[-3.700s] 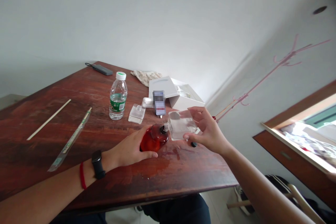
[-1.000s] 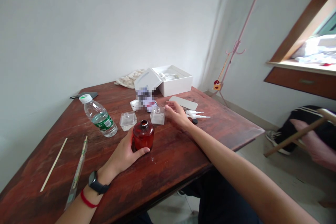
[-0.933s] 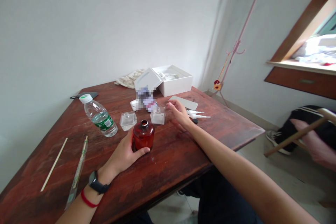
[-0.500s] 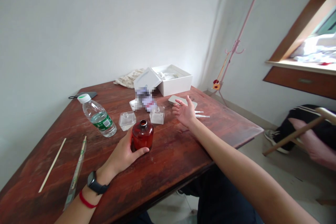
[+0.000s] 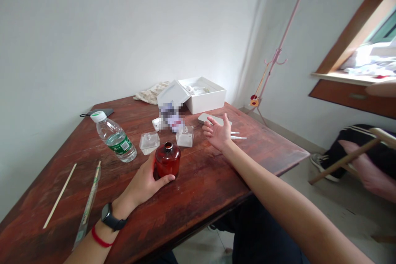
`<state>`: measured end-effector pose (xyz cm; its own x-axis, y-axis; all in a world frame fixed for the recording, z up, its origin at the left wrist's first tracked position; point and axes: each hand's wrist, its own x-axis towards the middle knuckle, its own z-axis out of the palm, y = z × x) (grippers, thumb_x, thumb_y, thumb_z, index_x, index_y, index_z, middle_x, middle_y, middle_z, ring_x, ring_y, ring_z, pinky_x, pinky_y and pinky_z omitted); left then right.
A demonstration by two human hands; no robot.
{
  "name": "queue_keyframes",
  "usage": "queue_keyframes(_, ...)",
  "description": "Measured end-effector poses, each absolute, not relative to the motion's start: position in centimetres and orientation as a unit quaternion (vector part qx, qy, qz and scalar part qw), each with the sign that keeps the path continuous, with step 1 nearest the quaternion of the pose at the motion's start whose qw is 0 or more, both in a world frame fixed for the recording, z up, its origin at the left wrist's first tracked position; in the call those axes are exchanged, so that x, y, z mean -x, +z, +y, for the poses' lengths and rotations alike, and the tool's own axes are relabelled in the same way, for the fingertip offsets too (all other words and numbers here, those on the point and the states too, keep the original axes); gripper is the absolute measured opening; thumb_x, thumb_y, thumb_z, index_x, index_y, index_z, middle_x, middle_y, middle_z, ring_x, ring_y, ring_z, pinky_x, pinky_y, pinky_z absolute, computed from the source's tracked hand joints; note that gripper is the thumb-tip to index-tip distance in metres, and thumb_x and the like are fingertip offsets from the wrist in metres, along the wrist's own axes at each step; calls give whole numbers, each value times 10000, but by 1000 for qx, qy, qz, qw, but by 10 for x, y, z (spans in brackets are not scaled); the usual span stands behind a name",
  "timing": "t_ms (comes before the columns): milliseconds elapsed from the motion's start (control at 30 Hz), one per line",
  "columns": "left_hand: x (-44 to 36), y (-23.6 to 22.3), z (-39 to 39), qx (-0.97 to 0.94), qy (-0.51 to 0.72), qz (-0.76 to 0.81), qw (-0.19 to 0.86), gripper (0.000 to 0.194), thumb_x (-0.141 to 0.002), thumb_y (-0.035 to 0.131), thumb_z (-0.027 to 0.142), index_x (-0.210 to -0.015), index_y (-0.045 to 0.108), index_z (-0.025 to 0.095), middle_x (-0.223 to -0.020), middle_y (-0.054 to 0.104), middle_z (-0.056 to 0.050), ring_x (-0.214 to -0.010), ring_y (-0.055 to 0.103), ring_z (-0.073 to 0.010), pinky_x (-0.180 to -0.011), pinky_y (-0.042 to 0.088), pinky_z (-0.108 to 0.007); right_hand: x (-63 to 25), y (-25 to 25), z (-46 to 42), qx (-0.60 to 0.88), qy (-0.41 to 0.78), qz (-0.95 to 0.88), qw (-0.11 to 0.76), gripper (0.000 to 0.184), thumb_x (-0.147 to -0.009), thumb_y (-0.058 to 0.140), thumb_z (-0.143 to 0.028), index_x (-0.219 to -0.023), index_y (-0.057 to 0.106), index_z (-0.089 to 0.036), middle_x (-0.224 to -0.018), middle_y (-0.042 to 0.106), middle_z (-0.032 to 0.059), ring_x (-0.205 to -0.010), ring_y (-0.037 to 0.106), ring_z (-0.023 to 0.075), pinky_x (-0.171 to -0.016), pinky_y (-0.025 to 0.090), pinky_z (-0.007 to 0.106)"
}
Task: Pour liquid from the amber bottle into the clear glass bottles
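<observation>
**Reviewer:** State of the hands?

**Operator:** On my remote feed, the left hand (image 5: 139,181) is curled around an amber glass bottle (image 5: 168,161), holding it upright toward the near side of the worktop (image 5: 198,202). The right hand (image 5: 218,134) is wide open, palm up, fingers spread, and holds nothing. It is just short of a pale flat slab (image 5: 210,119) and a white pump piece (image 5: 238,137).

**Reviewer:** Why that grip?

**Operator:** I judge it steadies the bottle, whose neck appears uncapped. Two small clear glass bottles (image 5: 149,142) (image 5: 185,137) stand just beyond it, within easy reach.

**Reviewer:** Surface and room?

**Operator:** The dark wooden worktop also carries a water bottle (image 5: 115,138), an open white box (image 5: 206,97) and a cloth (image 5: 151,98). A pink coat rack (image 5: 278,53) stands in the far right corner.
</observation>
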<state>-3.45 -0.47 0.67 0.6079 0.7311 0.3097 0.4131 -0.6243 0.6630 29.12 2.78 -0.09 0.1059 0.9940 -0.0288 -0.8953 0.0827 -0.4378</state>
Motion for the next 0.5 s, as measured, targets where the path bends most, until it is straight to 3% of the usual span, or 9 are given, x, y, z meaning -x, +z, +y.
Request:
queue_keyframes(267,34,8,-7,-852,280,339,282,822,-929,772,567,-1575,419,202,-1448,666,-181,-1314,663,-382,-1189,475,-543,-292,2,23,155,658,-162,719,739,-999,244,-832,-914,644,-217,-631,498,-27,-428,312,113,-355,244,222)
queue_keyframes(500,36,7,-6,-853,280,340,280,831,-926,775,575,-1579,419,202,-1443,670,-183,-1308,669,-384,-1186,477,-541,-295,-5,26,155,656,-184,715,692,-944,400,-870,-887,651,-227,-560,422,-66,-404,245,101,-351,227,211)
